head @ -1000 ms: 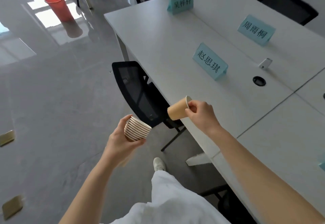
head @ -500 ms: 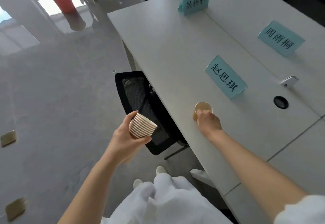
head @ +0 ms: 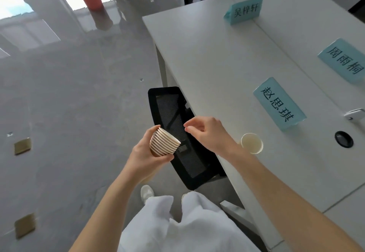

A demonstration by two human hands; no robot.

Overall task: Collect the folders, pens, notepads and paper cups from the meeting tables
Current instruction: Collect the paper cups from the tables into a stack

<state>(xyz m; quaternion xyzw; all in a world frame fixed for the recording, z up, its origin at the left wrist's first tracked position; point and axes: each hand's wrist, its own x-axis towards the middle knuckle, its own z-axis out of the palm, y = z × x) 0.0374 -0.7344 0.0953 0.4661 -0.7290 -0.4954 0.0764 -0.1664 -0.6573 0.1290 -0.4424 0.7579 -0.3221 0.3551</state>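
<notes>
Stack of cups (head: 165, 143) in left hand (head: 145, 155); single paper cup (head: 252, 143) beside right hand (head: 209, 133).

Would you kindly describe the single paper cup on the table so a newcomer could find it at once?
Start at the long white table on the right, then find the nearest blue name card. The paper cup stands upright near the table's front edge, just before that card; unlike the stack of cups in the left hand, it stands alone.

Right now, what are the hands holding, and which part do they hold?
The left hand grips the stack of paper cups around its side, rims pointing right. The right hand holds nothing; the single paper cup stands alone on the table.
</notes>
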